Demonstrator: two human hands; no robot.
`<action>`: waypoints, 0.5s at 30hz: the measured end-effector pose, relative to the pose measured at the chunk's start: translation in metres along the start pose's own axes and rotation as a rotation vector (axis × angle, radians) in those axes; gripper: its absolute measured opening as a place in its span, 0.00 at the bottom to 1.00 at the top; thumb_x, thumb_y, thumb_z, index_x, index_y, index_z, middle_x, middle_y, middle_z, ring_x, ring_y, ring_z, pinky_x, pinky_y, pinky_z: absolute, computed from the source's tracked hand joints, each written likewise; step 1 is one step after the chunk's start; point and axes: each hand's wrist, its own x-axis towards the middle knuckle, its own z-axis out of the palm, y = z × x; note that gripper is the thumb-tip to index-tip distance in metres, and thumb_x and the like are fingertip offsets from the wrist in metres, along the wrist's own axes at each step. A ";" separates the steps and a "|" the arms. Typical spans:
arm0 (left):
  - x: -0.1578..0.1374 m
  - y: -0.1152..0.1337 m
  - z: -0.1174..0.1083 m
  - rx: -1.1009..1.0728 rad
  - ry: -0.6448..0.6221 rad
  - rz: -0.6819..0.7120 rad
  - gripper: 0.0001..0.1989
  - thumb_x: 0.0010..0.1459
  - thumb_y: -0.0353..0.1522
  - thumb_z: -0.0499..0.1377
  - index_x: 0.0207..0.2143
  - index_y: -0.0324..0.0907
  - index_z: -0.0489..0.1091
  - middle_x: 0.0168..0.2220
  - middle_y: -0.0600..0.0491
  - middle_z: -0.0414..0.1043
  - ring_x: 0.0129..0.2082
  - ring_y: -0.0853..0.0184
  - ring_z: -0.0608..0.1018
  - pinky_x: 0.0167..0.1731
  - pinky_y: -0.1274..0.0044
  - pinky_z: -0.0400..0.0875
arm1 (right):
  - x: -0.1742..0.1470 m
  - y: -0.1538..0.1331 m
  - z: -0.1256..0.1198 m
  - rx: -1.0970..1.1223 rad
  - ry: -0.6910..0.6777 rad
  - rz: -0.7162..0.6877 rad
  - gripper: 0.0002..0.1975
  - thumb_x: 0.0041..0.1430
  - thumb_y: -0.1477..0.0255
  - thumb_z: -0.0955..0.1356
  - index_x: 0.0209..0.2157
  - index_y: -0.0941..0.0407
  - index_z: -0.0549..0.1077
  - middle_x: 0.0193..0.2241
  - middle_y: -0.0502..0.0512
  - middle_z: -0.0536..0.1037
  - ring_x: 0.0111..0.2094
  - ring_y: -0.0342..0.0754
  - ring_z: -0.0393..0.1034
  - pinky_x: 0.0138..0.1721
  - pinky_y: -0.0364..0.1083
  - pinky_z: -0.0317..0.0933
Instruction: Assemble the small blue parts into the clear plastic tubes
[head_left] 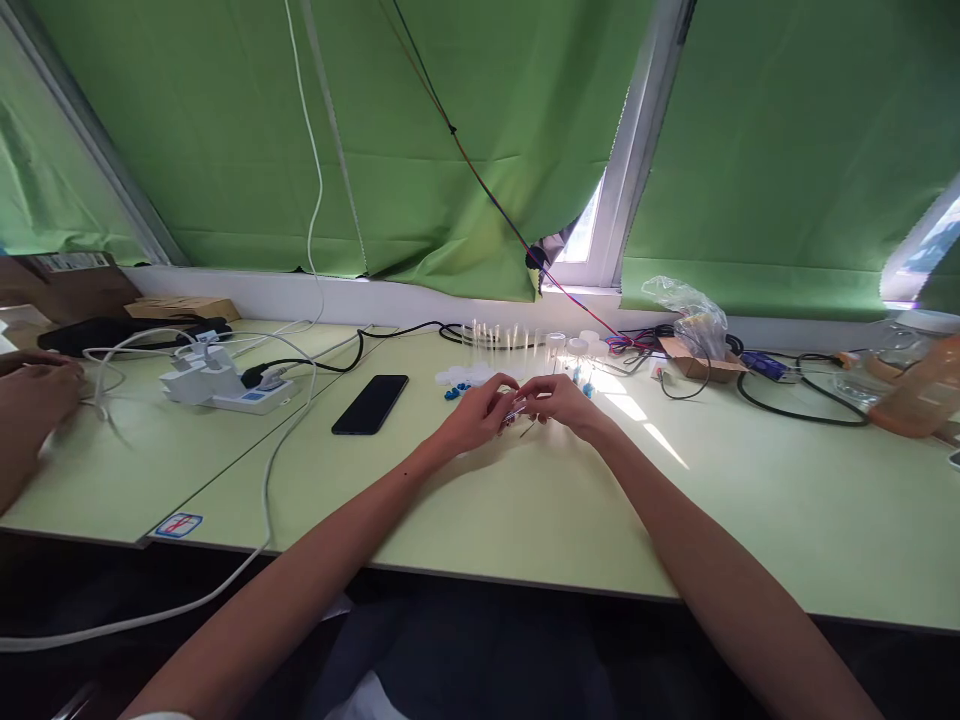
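My left hand point(478, 414) and my right hand point(561, 402) meet over the middle of the table, fingers closed in pinches. Between their fingertips shows a small shiny piece point(514, 411), too small and too covered to name. A thin dark stick-like piece point(528, 430) pokes out below the right fingers. Just beyond the left hand lie small blue pieces point(454, 391) and whitish round caps point(455, 376). Several clear tubes point(491, 345) stand upright behind the hands. Past the right hand are white-topped containers point(577, 346) and more small blue pieces point(587, 389), partly hidden.
A black phone point(370, 404) lies to the left, near a white power strip point(247, 393) with cables. Another person's hand point(41, 390) rests at far left. A cardboard box point(701, 362) with a plastic bag and an orange-tinted bottle point(919, 390) stand at right.
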 end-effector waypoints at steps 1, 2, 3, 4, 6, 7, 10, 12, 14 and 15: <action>0.000 0.000 0.001 -0.001 0.011 0.001 0.15 0.66 0.43 0.46 0.45 0.44 0.63 0.23 0.57 0.69 0.19 0.72 0.68 0.22 0.80 0.62 | 0.000 -0.001 0.000 0.010 0.013 0.005 0.19 0.37 0.62 0.78 0.31 0.58 0.77 0.19 0.46 0.68 0.23 0.41 0.63 0.24 0.43 0.56; 0.001 0.001 0.001 -0.006 0.022 0.001 0.15 0.66 0.43 0.46 0.44 0.44 0.63 0.23 0.57 0.70 0.19 0.72 0.68 0.22 0.80 0.62 | 0.000 -0.001 0.000 0.020 0.023 0.007 0.20 0.37 0.62 0.78 0.31 0.58 0.77 0.19 0.46 0.68 0.23 0.41 0.63 0.24 0.43 0.56; 0.001 0.001 0.002 -0.015 0.032 0.000 0.15 0.66 0.43 0.46 0.44 0.44 0.63 0.23 0.57 0.70 0.19 0.72 0.68 0.21 0.80 0.62 | 0.000 -0.001 0.000 0.032 0.032 0.007 0.20 0.36 0.61 0.78 0.31 0.58 0.77 0.20 0.46 0.68 0.22 0.40 0.63 0.24 0.43 0.56; 0.002 0.001 0.003 -0.027 0.044 -0.001 0.15 0.65 0.43 0.46 0.43 0.44 0.63 0.24 0.57 0.70 0.19 0.73 0.68 0.21 0.80 0.62 | 0.001 -0.002 0.000 0.046 0.039 0.003 0.20 0.36 0.61 0.78 0.31 0.58 0.77 0.20 0.47 0.68 0.22 0.40 0.62 0.23 0.43 0.56; 0.002 0.000 0.003 -0.058 0.073 -0.005 0.15 0.65 0.43 0.46 0.42 0.44 0.64 0.24 0.57 0.69 0.18 0.73 0.67 0.21 0.80 0.62 | 0.001 -0.002 0.000 0.080 0.055 -0.018 0.20 0.37 0.60 0.78 0.31 0.58 0.76 0.21 0.47 0.69 0.22 0.40 0.63 0.23 0.42 0.56; 0.003 0.000 0.004 -0.077 0.095 -0.009 0.15 0.65 0.43 0.47 0.42 0.44 0.64 0.23 0.58 0.69 0.17 0.74 0.66 0.21 0.80 0.62 | 0.002 -0.002 0.000 0.099 0.070 -0.031 0.20 0.38 0.60 0.77 0.32 0.57 0.76 0.22 0.48 0.70 0.22 0.40 0.63 0.22 0.42 0.56; 0.004 -0.004 0.004 -0.166 0.197 -0.044 0.15 0.65 0.44 0.47 0.43 0.44 0.64 0.20 0.60 0.65 0.17 0.73 0.66 0.20 0.80 0.62 | 0.003 -0.002 0.002 0.114 0.159 -0.055 0.19 0.42 0.59 0.75 0.33 0.56 0.75 0.25 0.50 0.72 0.23 0.41 0.65 0.22 0.42 0.57; 0.005 -0.006 0.005 -0.233 0.272 -0.071 0.16 0.65 0.46 0.47 0.42 0.44 0.64 0.19 0.60 0.62 0.16 0.73 0.67 0.19 0.81 0.62 | 0.005 0.000 0.004 0.047 0.246 -0.054 0.17 0.46 0.59 0.73 0.33 0.56 0.74 0.27 0.51 0.73 0.21 0.42 0.66 0.21 0.43 0.57; 0.005 -0.007 0.006 -0.267 0.328 -0.078 0.17 0.64 0.47 0.47 0.41 0.44 0.64 0.21 0.59 0.63 0.16 0.74 0.67 0.17 0.81 0.62 | 0.007 0.003 0.007 -0.099 0.330 -0.056 0.13 0.49 0.61 0.71 0.31 0.55 0.73 0.28 0.52 0.74 0.20 0.42 0.66 0.21 0.44 0.58; 0.006 -0.007 0.006 -0.275 0.345 -0.076 0.18 0.64 0.48 0.47 0.41 0.44 0.64 0.22 0.59 0.65 0.16 0.74 0.67 0.17 0.81 0.62 | 0.007 0.005 0.008 -0.193 0.354 -0.071 0.10 0.51 0.63 0.69 0.31 0.55 0.73 0.28 0.52 0.75 0.20 0.42 0.65 0.24 0.45 0.59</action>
